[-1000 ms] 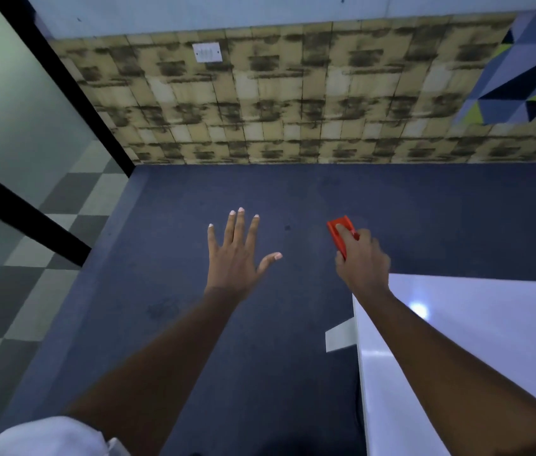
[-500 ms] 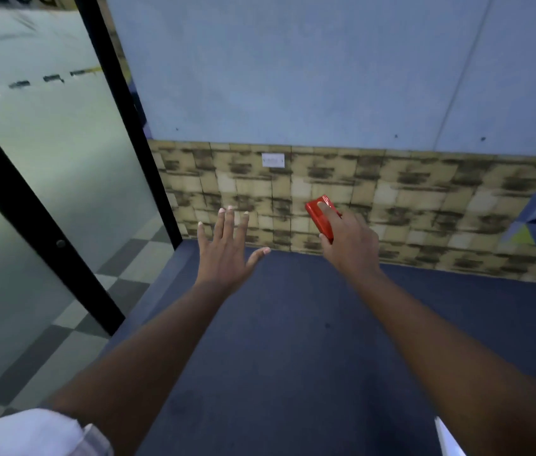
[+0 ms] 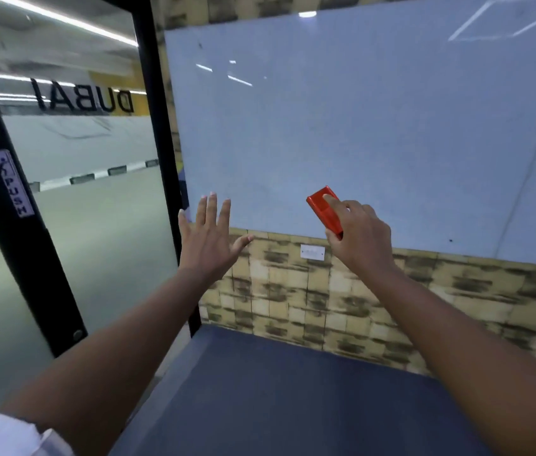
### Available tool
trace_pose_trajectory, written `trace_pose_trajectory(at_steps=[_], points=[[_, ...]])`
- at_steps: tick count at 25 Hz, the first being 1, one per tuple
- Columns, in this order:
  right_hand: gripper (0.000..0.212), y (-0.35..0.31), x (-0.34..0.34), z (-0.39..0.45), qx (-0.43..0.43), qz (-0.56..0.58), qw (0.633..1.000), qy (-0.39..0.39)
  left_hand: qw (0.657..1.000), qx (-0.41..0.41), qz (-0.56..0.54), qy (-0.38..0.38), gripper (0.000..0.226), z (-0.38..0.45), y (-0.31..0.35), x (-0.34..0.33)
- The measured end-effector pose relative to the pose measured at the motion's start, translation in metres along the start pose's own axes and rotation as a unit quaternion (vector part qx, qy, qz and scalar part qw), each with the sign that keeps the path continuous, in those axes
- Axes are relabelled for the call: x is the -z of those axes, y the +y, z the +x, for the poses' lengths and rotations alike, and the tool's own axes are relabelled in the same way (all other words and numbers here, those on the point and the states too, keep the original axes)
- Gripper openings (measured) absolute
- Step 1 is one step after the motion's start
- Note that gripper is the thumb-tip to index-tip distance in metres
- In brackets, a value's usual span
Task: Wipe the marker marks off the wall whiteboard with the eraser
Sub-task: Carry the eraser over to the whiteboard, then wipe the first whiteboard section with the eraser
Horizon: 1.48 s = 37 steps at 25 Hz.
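While both arms reach toward the wall, findings stand as follows.

Whiteboard (image 3: pixel 375 126): mounted on the wall, pale and glossy, with ceiling-light reflections near its top. A small dark speck sits near the upper left corner; two more dark dots lie close to the lower right edge. Fainter marks cannot be made out.

Eraser (image 3: pixel 325 209): red, rectangular, seen in front of the board's lower part, just above its bottom edge. Long axis runs diagonally; the free end points up and left, the lower end is covered by the fingers. Contact with the board cannot be confirmed.

Right hand (image 3: pixel 357 236): grips the eraser, index finger laid along its back, remaining fingers curled about the lower end.

Left hand (image 3: pixel 209 236): spread wide, fingers straight and pointing up, thumb out to the right, holding nothing. Fingertips overlap the board's lower left corner; contact cannot be told.

Tiled wall (image 3: pixel 293 291): tan mottled tiles below the board, bearing a small white plate (image 3: pixel 312 252).

Glass door (image 3: pixel 63 209): left of the board, black frame, "PUSH" sticker (image 3: pixel 13 182).

Floor (image 3: pixel 276 396): dark blue.
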State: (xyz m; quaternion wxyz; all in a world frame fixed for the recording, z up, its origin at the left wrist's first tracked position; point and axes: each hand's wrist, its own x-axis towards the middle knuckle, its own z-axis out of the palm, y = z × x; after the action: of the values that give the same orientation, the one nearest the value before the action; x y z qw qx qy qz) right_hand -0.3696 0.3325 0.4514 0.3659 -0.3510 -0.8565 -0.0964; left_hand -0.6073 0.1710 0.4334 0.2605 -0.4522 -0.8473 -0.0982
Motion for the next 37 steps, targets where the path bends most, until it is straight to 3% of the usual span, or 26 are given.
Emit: trace_pose_trajectory(at_steps=[7, 11, 16, 22, 28, 37], points=[[0.07, -0.042, -0.047, 0.174, 0.046, 0.036, 0.994, 0.093, 0.991, 0.039, 0.055, 0.111, 0.104, 0.159, -0.093, 0.017], [0.07, -0.065, -0.083, 0.275, 0.064, 0.088, 0.984, 0.14, 0.985, 0.064, 0.042, 0.152, 0.095, 0.254, -0.126, 0.008], [0.071, -0.102, -0.139, 0.399, 0.112, 0.119, 0.973, 0.163, 0.976, 0.04, 0.08, 0.197, 0.086, 0.353, -0.173, -0.019], [0.066, -0.178, -0.194, 0.506, 0.168, 0.142, 0.951, 0.217, 0.967, 0.047, 0.102, 0.231, 0.074, 0.445, -0.243, -0.044], [0.068, -0.256, -0.28, 0.601, 0.196, 0.099, 0.945, 0.242, 0.962, 0.061, 0.115, 0.24, 0.064, 0.542, -0.349, -0.123], [0.063, -0.325, -0.373, 0.743, 0.183, 0.039, 0.942, 0.277, 0.968, 0.01, 0.032, 0.249, 0.064, 0.707, -0.447, -0.205]])
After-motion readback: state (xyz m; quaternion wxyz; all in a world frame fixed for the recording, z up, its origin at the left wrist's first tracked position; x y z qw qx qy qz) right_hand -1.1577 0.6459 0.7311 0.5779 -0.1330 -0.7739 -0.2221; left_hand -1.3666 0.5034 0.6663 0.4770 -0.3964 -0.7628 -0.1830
